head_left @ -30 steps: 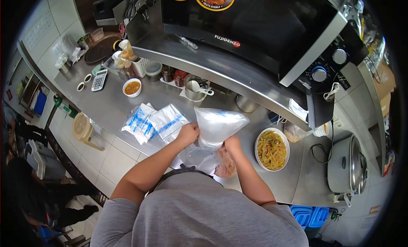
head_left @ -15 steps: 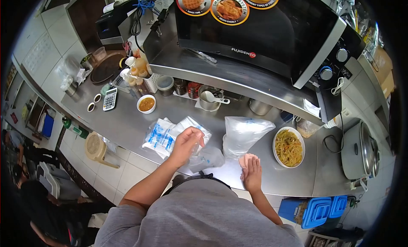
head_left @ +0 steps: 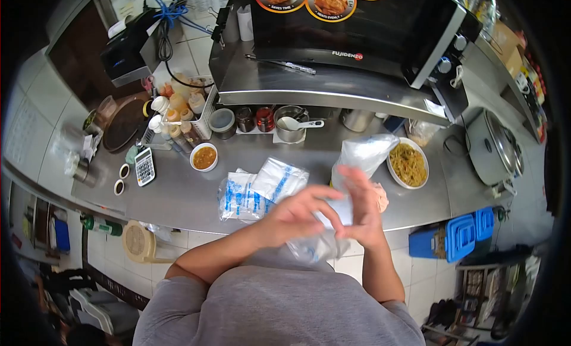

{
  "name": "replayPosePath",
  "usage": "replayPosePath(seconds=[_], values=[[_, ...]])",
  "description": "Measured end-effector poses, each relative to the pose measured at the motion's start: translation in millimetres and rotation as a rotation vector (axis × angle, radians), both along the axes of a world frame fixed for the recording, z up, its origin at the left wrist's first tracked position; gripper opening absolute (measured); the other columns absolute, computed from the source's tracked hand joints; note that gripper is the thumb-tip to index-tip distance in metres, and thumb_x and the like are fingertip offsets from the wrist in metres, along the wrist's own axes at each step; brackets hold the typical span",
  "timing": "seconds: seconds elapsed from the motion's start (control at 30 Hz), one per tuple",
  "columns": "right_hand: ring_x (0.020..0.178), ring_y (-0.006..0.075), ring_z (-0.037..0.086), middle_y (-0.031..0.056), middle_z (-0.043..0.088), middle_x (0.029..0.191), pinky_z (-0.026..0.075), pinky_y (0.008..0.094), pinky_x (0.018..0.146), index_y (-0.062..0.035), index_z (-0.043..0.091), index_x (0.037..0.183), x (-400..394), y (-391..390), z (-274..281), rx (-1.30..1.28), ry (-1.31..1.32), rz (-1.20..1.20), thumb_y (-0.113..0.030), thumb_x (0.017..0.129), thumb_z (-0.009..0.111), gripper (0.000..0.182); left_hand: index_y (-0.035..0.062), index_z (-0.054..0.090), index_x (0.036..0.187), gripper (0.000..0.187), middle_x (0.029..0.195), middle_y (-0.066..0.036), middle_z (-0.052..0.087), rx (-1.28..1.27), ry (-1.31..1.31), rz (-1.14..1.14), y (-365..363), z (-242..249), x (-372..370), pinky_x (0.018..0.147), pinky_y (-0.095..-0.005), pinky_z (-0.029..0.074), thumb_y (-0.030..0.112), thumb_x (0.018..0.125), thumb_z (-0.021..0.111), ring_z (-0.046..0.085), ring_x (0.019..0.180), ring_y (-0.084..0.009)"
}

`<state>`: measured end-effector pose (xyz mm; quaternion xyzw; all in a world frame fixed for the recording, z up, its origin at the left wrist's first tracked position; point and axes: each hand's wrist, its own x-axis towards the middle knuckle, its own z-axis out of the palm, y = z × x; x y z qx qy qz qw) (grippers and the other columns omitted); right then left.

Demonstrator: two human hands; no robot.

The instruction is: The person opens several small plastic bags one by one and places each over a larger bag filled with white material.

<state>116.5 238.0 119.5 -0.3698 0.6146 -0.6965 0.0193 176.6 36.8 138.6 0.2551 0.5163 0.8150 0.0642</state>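
Observation:
A thin clear plastic bag [head_left: 315,248] hangs below my left hand [head_left: 294,218], whose curled fingers grip it near its top. Beside it, my right hand [head_left: 366,212] is raised with its fingers spread and motion-blurred, the thumb close to my left fingertips. Behind the right hand, a pink cloth [head_left: 380,197] lies on the steel counter, partly hidden. A stack of clear bags [head_left: 366,152] stands just beyond my hands. To the left lie packs of white plastic bags with blue print [head_left: 244,194].
A white bowl of noodles [head_left: 408,163] stands to the right and a bowl of brown sauce [head_left: 204,158] to the left. Further back are a pot with a white scoop [head_left: 289,123], jars and a basket of squeeze bottles [head_left: 178,117]. A microwave [head_left: 351,42] sits on the raised shelf.
My right hand has left the pink cloth and come up beside my left hand. The left hand and the clear bag have shifted right. The camera view has turned somewhat.

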Motion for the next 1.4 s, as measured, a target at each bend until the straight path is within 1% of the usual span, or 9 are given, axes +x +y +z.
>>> replayPosePath(seconds=[0.13, 0.27, 0.47, 0.83, 0.97, 1.03, 1.17, 1.3, 1.4], values=[[0.101, 0.0194, 0.061, 0.012, 0.064, 0.11, 0.046, 0.0335, 0.091, 0.0, 0.058, 0.115, 25, 1, -1, 0.381, -0.219, 0.208, -0.011, 0.063, 0.087, 0.06, 0.0057, 0.041, 0.136, 0.061, 0.111, -0.014, 0.064, -0.06, 0.11, -0.211, 4, 12, 8, 0.061, -0.0161, 0.041, 0.001, 0.082, 0.069, 0.055, 0.077, -0.0036], [0.079, 0.0103, 0.059, 0.0046, 0.064, 0.086, 0.049, 0.026, 0.076, -0.0029, 0.062, 0.091, 49, 15, -2, 0.106, -0.413, -0.088, 0.006, 0.068, 0.078, 0.03, 0.0088, 0.049, 0.132, 0.062, 0.113, -0.007, 0.066, -0.287, 0.197, -0.03, -15, 10, 8, 0.055, -0.0142, 0.036, -0.001, 0.076, 0.074, 0.049, 0.067, -0.0005], [0.082, 0.01, 0.058, 0.002, 0.062, 0.086, 0.048, 0.0237, 0.076, -0.0029, 0.061, 0.095, 63, -1, 32, 0.047, -0.342, -0.385, 0.008, 0.065, 0.08, 0.037, 0.0084, 0.057, 0.123, 0.055, 0.108, -0.009, 0.068, -0.483, 0.582, 0.365, -18, 8, -1, 0.067, -0.0262, 0.051, 0.006, 0.072, 0.079, 0.066, 0.092, -0.0208], [0.085, 0.0098, 0.063, 0.0067, 0.07, 0.088, 0.049, 0.0237, 0.077, 0.0001, 0.067, 0.102, 45, 9, 55, 0.198, -0.198, -0.374, -0.002, 0.086, 0.066, 0.017, 0.0048, 0.066, 0.091, 0.02, 0.089, -0.004, 0.063, -0.529, 0.393, 0.363, -14, -2, -21, 0.062, -0.0256, 0.042, 0.014, 0.077, 0.077, 0.054, 0.068, -0.0116], [0.083, 0.0147, 0.064, 0.0095, 0.069, 0.088, 0.048, 0.0233, 0.077, 0.0004, 0.067, 0.091, 19, 41, 55, 0.442, -0.026, -0.236, -0.005, 0.088, 0.064, 0.007, 0.0036, 0.06, 0.07, 0.018, 0.072, -0.003, 0.059, 0.081, -0.025, -0.027, 20, 5, -27, 0.069, -0.0267, 0.041, 0.01, 0.083, 0.07, 0.054, 0.07, -0.0137], [0.086, 0.0184, 0.063, 0.0111, 0.068, 0.085, 0.047, 0.0274, 0.082, -0.0002, 0.064, 0.081, 2, 55, 58, 0.011, -0.024, 0.025, -0.01, 0.088, 0.062, 0.012, 0.0041, 0.059, 0.068, 0.024, 0.067, -0.001, 0.057, 0.101, -0.108, -0.185, 32, 3, -36, 0.068, -0.0255, 0.04, 0.016, 0.088, 0.065, 0.052, 0.066, -0.013], [0.094, 0.018, 0.059, 0.0081, 0.065, 0.086, 0.042, 0.0339, 0.092, -0.0014, 0.062, 0.082, -23, 102, 43, -0.035, -0.834, 0.26, -0.02, 0.09, 0.061, 0.02, 0.0022, 0.066, 0.075, 0.032, 0.071, -0.009, 0.064, -0.32, -0.12, -0.301, 64, -25, -63, 0.069, -0.0315, 0.045, 0.023, 0.096, 0.053, 0.059, 0.069, -0.0207], [0.081, 0.0095, 0.054, 0.0001, 0.06, 0.08, 0.044, 0.0244, 0.08, -0.0005, 0.064, 0.088, -61, 122, 25, 0.574, -0.628, 0.374, -0.015, 0.088, 0.064, 0.015, -0.0004, 0.065, 0.079, 0.036, 0.078, -0.015, 0.066, 0.348, -0.244, -0.231, 79, -29, -77, 0.077, -0.0374, 0.049, 0.028, 0.096, 0.051, 0.064, 0.076, -0.0258], [0.074, 0.0106, 0.058, 0.0009, 0.061, 0.077, 0.046, 0.0239, 0.069, -0.0025, 0.061, 0.089, -97, 145, 16, 0.277, -0.62, 0.37, -0.015, 0.087, 0.064, 0.013, 0.0001, 0.065, 0.088, 0.027, 0.086, -0.014, 0.067, 0.7, -0.343, -0.62, 75, -54, -96, 0.083, -0.0395, 0.05, 0.021, 0.096, 0.05, 0.066, 0.092, -0.0291]])
